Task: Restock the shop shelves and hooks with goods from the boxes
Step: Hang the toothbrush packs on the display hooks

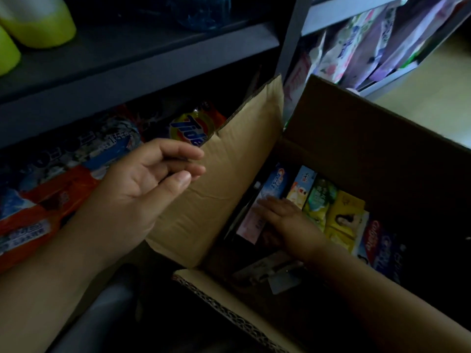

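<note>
Right hand (283,220): reached down into the open cardboard box (382,138), fingers (265,203) laid fairly straight on a pale pink carton (251,222); no curl round it was visible.
Left hand (142,184): hovered outside the box, fingers loosely curled, holding nothing, just beside the raised box flap (229,174).
Goods: the pink carton lay under the right fingers; a Crest toothpaste carton (276,180) stood just beyond them, yellow and green packets (331,207) to their right, Colgate cartons (377,245) further right.
Handling, as a judgement: the cartons looked light, stiff-sided and crushable at the corners; a pinch across the long narrow faces should serve. The soft packets would likely yield and slip.
Shelf: Tide detergent bags (193,128) lay beyond the left fingers.
</note>
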`<state>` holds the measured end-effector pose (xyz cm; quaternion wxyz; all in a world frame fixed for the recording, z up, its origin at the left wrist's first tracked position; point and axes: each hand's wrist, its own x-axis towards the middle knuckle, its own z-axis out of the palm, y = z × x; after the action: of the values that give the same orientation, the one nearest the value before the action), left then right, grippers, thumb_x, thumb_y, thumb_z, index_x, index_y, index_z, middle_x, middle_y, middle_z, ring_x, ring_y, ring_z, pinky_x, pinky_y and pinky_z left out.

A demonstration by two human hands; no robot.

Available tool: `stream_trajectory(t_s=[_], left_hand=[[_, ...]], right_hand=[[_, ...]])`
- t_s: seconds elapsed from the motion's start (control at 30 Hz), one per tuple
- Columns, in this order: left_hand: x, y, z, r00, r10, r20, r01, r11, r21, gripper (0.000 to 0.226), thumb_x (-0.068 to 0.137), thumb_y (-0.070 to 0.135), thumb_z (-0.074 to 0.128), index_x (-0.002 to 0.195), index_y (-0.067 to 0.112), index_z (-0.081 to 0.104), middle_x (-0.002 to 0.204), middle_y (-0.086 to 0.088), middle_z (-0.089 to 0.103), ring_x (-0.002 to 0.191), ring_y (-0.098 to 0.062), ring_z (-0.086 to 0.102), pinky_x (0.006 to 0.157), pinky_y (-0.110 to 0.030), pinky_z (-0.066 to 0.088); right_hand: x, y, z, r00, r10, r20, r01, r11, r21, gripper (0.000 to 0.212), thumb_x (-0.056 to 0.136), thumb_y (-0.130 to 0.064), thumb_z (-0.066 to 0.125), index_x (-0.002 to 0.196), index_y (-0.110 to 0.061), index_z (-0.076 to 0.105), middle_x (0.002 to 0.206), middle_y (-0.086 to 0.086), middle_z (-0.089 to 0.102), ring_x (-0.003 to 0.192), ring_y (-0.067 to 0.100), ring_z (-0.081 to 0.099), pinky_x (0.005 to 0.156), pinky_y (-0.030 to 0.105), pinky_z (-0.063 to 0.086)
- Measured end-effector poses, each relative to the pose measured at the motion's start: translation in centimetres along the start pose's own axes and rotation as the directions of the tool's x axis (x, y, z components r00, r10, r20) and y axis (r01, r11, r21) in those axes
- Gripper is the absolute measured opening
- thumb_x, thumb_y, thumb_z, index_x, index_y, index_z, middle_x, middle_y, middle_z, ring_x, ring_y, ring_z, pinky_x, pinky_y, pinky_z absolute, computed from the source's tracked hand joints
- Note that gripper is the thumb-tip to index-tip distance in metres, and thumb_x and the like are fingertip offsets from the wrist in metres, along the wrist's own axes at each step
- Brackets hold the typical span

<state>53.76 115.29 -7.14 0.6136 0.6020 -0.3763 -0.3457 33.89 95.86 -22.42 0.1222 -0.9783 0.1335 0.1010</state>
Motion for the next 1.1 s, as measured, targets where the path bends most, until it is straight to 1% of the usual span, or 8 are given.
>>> stream_trajectory(t_s=[0.1, 0.3, 0.4, 0.6, 0.7, 0.83, 1.0, 1.1], left_hand=[[0.0, 0.3, 0.3, 1.0, -0.013, 0.019, 0.013, 1.0, 0.01, 0.026, 0.076, 0.031, 0.058, 0.099, 0.035, 0.07, 0.105, 0.0, 0.069, 0.104, -0.015, 0.065, 0.091, -0.026, 0.052], [0.0, 0.6, 0.8, 0.997, -0.027, 0.075, 0.021, 0.996, 0.086, 0.026, 0.076, 0.032, 0.059, 0.099, 0.035, 0.07, 0.105, 0.001, 0.069, 0.101, -0.015, 0.066, 0.09, -0.024, 0.053], [0.0, 0.6, 0.9, 0.997, -0.02, 0.076, 0.011, 0.993, 0.119, 0.024, 0.076, 0.034, 0.06, 0.098, 0.036, 0.07, 0.104, 0.002, 0.07, 0.1, -0.014, 0.066, 0.09, -0.023, 0.053], [-0.1, 0.7, 1.3, 0.998, -0.013, 0.06, 0.006, 0.994, 0.113, 0.023, 0.076, 0.033, 0.061, 0.096, 0.033, 0.07, 0.105, 0.002, 0.07, 0.097, -0.013, 0.067, 0.088, -0.021, 0.053], [-0.1, 0.9, 1.5, 0.999, -0.028, 0.044, 0.025, 0.997, 0.067, 0.023, 0.074, 0.032, 0.06, 0.095, 0.032, 0.07, 0.105, 0.001, 0.07, 0.095, -0.012, 0.067, 0.085, -0.02, 0.053], [-0.1, 1.4, 1.9, 0.997, -0.057, 0.052, 0.055, 0.997, 0.049, 0.026, 0.071, 0.034, 0.063, 0.096, 0.027, 0.067, 0.104, 0.0, 0.07, 0.096, -0.015, 0.067, 0.083, -0.018, 0.052], [0.5, 2.0, 2.7, 0.966, -0.183, 0.183, 0.168, 0.981, 0.096, 0.063, 0.056, 0.059, 0.08, 0.11, 0.036, 0.058, 0.113, 0.013, 0.068, 0.108, -0.006, 0.064, 0.082, -0.015, 0.051], [0.4, 2.4, 3.3, 0.955, -0.213, 0.206, 0.162, 0.957, 0.239, 0.047, 0.069, 0.053, 0.075, 0.11, 0.04, 0.055, 0.107, 0.02, 0.068, 0.1, 0.0, 0.065, 0.081, -0.02, 0.053]], right_hand=[[-2.6, 0.7, -2.7, 0.99, 0.076, -0.122, -0.066, 0.995, 0.08, 0.053, 0.082, -0.023, 0.07, 0.131, -0.012, 0.055, 0.128, 0.011, 0.058, 0.114, 0.032, 0.058, 0.092, 0.038, 0.049], [-7.5, 0.8, -2.8, 0.981, 0.188, -0.045, -0.188, 0.982, 0.014, 0.051, 0.087, -0.035, 0.064, 0.132, -0.019, 0.048, 0.126, 0.002, 0.049, 0.109, 0.022, 0.054, 0.079, 0.029, 0.045], [-6.8, 0.6, -1.6, 0.892, 0.438, 0.115, -0.452, 0.873, 0.184, 0.035, 0.088, -0.029, 0.063, 0.119, -0.016, 0.052, 0.119, 0.005, 0.051, 0.102, 0.023, 0.056, 0.074, 0.028, 0.043], [-7.0, 0.4, -1.6, 0.828, 0.502, 0.251, -0.551, 0.644, 0.531, 0.013, 0.091, -0.021, 0.063, 0.078, -0.02, 0.064, 0.079, 0.0, 0.064, 0.073, 0.01, 0.062, 0.054, 0.015, 0.041], [-7.0, -0.3, -6.2, 0.861, 0.453, 0.233, -0.468, 0.523, 0.712, 0.016, 0.094, -0.031, 0.056, 0.093, -0.019, 0.065, 0.085, -0.001, 0.066, 0.055, -0.004, 0.057, 0.048, 0.011, 0.042], [-5.1, -2.3, -14.6, 0.909, 0.412, -0.058, -0.176, 0.507, 0.844, 0.021, 0.087, -0.034, 0.058, 0.089, -0.015, 0.066, 0.078, 0.008, 0.066, 0.065, 0.016, 0.064, 0.06, 0.03, 0.052], [-1.6, -6.0, -22.3, 0.877, 0.335, -0.345, 0.13, 0.525, 0.841, 0.013, 0.088, -0.028, 0.066, 0.08, -0.017, 0.066, 0.061, -0.008, 0.06, 0.057, 0.008, 0.055, 0.055, 0.025, 0.045], [0.2, -7.5, -23.7, 0.854, 0.361, -0.375, 0.204, 0.431, 0.879, 0.014, 0.091, -0.023, 0.065, 0.081, -0.012, 0.066, 0.059, -0.004, 0.062, 0.054, 0.01, 0.059, 0.055, 0.025, 0.049]])
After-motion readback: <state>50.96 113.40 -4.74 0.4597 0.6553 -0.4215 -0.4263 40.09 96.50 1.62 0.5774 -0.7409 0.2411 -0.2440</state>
